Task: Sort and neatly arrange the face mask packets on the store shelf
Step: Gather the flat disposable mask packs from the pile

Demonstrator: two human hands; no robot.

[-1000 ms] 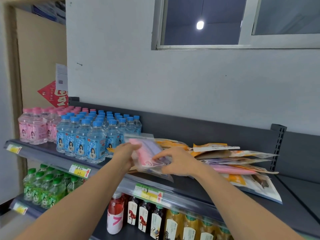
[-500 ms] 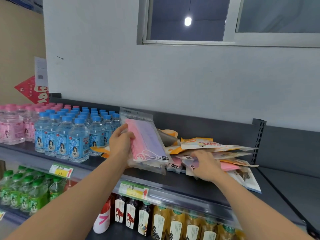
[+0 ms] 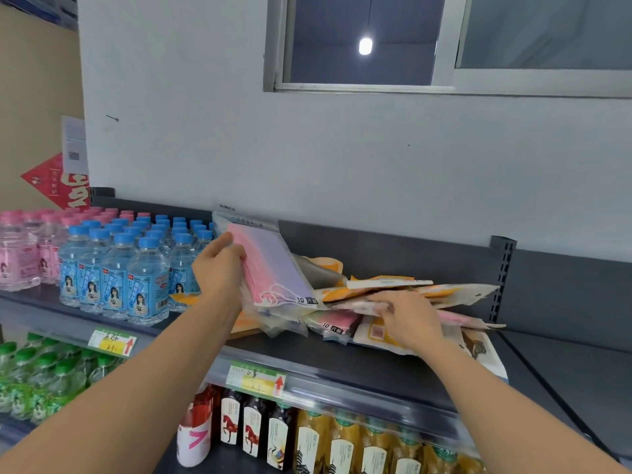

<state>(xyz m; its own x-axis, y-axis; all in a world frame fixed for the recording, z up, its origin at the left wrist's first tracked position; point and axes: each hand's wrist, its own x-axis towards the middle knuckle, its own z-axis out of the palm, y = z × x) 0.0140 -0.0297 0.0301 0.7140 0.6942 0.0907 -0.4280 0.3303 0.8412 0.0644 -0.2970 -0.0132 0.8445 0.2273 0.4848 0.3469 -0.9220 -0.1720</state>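
Right of the pile of packets (image 3: 427,292), bare dark shelf (image 3: 342,354) runs on to the frame edge; blue-capped bottles (image 3: 136,278) crowd the left. The left hand (image 3: 219,268) grips a pink-and-lilac mask packet (image 3: 270,265), stood tilted at the pile's left end. The right hand (image 3: 410,319), fingers curled, pinches into the pile.

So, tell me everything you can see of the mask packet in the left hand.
The mask packet is a clear plastic zip bag holding a stack of pink and lilac masks, with white ear loops near the bottom and a 10 label at its lower right corner. It stands tilted. The left hand grips its left edge; its bottom rests on other clear packets on the shelf.
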